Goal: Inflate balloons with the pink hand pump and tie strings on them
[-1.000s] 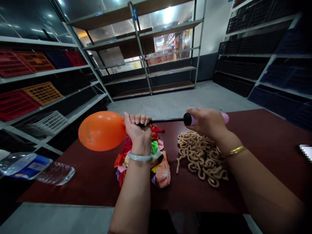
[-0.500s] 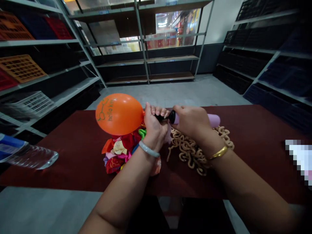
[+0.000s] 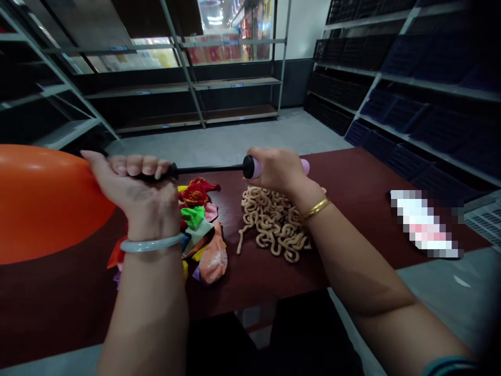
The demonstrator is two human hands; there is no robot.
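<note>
A large inflated orange balloon point(image 3: 47, 203) fills the left edge, cut off by the frame. My left hand point(image 3: 136, 183) is wrapped round the black end of a balloon pump point(image 3: 211, 168), its thumb against the balloon; the balloon's neck is hidden behind that hand. My right hand point(image 3: 279, 169) grips the pump's light purple barrel. Between the hands a long stretch of black rod shows. Below my left hand lies a heap of uninflated balloons point(image 3: 207, 256) in several colours. Under my right hand is a pile of tan, curly, cord-like pieces point(image 3: 274, 224).
Everything lies on a dark red-brown table point(image 3: 352, 209). A pixelated flat item point(image 3: 425, 224) rests at its right end. Metal shelving point(image 3: 183, 89) stands beyond the floor at the back, and dark crates point(image 3: 407, 125) line shelves at the right.
My hands have moved apart, drawing out the pump's black rod. The balloon looks larger and has shifted left with my left hand. The view has turned right, and the water bottle is out of sight.
</note>
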